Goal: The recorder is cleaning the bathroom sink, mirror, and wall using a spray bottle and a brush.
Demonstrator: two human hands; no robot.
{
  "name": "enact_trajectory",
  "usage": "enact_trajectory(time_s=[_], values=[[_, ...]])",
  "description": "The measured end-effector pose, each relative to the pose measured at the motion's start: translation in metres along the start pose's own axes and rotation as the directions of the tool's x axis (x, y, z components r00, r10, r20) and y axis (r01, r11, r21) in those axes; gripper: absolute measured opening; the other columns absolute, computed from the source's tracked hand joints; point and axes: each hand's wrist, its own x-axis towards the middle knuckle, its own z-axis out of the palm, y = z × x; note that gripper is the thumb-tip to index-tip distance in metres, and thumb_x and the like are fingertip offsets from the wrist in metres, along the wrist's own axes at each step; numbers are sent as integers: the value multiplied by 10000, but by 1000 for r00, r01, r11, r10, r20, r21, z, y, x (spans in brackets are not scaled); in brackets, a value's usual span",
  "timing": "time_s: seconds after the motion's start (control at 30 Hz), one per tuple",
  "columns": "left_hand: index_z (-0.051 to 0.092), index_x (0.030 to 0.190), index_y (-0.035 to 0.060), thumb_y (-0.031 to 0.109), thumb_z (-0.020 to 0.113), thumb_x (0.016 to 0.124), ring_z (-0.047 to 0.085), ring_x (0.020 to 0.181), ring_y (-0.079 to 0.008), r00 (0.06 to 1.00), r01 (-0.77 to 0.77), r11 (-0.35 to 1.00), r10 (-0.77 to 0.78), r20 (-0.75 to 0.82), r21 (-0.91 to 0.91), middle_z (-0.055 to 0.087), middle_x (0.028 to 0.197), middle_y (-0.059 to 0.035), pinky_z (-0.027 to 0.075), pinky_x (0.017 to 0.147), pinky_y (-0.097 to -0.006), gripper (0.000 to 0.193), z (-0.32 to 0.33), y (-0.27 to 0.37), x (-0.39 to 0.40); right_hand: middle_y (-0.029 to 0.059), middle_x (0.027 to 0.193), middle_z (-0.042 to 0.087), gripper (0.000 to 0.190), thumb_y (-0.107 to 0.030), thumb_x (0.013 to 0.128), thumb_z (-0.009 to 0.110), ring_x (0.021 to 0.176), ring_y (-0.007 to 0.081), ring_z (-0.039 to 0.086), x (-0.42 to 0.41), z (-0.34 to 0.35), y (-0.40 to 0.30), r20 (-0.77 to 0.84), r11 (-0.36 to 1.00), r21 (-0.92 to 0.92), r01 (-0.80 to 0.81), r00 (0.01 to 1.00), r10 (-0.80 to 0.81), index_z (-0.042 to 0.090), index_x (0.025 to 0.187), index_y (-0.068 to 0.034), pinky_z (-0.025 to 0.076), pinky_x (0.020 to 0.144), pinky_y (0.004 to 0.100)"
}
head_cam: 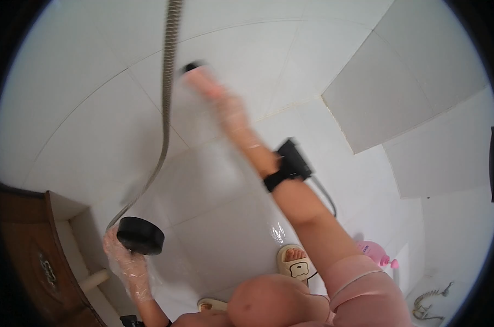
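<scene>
At the lower left, my left hand (128, 265) in a clear plastic glove is closed around the handle of a black shower head (140, 236). A ribbed metal shower hose (169, 81) rises from that hand to the top edge. My right hand (232, 112), gloved too, is stretched out towards the white tiled wall (247, 53) and grips a pink object with a black end (202, 79); motion blur hides what kind it is. Whether that object touches the wall I cannot tell. The shower head's face is not visible.
A wooden cabinet (26, 245) with a metal handle stands at the left. On the right are a pink pump bottle (373, 252) and, lower, a coiled metal item (431, 300). A boxed-out tiled ledge (394, 81) fills the upper right. My slippered foot (294, 259) rests on the tiled floor.
</scene>
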Motion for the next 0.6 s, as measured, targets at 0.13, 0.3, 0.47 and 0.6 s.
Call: enact_trajectory(time_s=[0.13, 0.3, 0.47, 0.6], values=[[435, 1102, 3, -96, 537, 609, 441, 969, -332, 995, 91, 948, -98, -8, -304, 452, 1009, -147, 340, 898, -353, 513, 12, -2, -5, 35, 740, 525, 370, -334, 917, 311, 664, 127, 482, 42, -149, 8, -614, 811, -149, -566, 695, 374, 561, 876, -65, 420, 596, 326], [372, 1212, -16, -144, 474, 667, 464, 1016, -296, 979, 178, 870, -204, -8, -461, 437, 1096, -165, 327, 931, -326, 568, 30, -18, -13, 34, 619, 458, 410, -373, 905, 347, 583, 156, 440, 25, -58, 19, -212, 787, -451, -421, 907, 363, 498, 673, -70, 394, 534, 356], [271, 1320, -2, -158, 421, 737, 433, 1124, -230, 978, 195, 875, -208, 20, -443, 405, 1231, -175, 314, 964, -322, 622, 43, -42, -19, 201, 824, 593, 359, -336, 849, 483, 782, 344, 558, 12, 27, -10, 343, 893, -449, -26, 918, 199, 576, 827, 10, 437, 707, 402], [196, 1343, -6, -140, 455, 755, 419, 1139, -223, 966, 233, 882, -259, -7, -409, 390, 1244, -186, 296, 978, -315, 656, 40, -58, -31, 160, 779, 612, 358, -334, 866, 459, 721, 294, 593, 37, -38, -32, 143, 794, -584, -166, 943, 302, 600, 820, -8, 456, 671, 390]])
